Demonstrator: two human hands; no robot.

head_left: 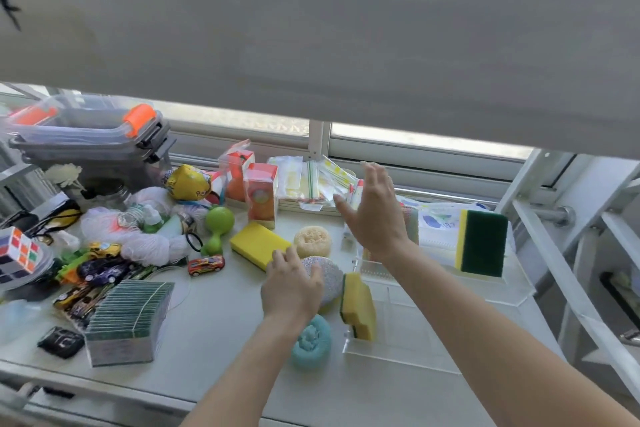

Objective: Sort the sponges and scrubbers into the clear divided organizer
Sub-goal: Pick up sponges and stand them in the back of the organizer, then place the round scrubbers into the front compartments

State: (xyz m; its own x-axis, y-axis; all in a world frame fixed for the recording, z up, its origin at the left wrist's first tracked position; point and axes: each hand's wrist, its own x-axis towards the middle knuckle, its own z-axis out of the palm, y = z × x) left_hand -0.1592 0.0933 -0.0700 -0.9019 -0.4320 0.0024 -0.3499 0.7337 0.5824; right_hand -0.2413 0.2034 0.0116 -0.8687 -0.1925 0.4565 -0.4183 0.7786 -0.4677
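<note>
The clear divided organizer [433, 319] lies on the right of the white table. A yellow-and-green sponge [483, 243] stands on edge in its far compartment, and another yellow-and-green sponge [358, 305] stands at its near left corner. My left hand [292, 284] rests on a silver mesh scrubber [329, 277], fingers curled over it. My right hand [375, 215] hovers open above the organizer's far left part, holding nothing. A yellow sponge [258, 243], a beige loofah pad [312, 240] and a teal scrubber [311, 340] lie on the table to the left.
A wrapped stack of green scouring pads [128, 319] sits at the near left. Toy cars [206, 264], a puzzle cube [19, 253], white yarn [152, 246], a green maraca [218, 225] and orange boxes [259, 198] crowd the left and back. Zip bags [311, 180] lie by the window.
</note>
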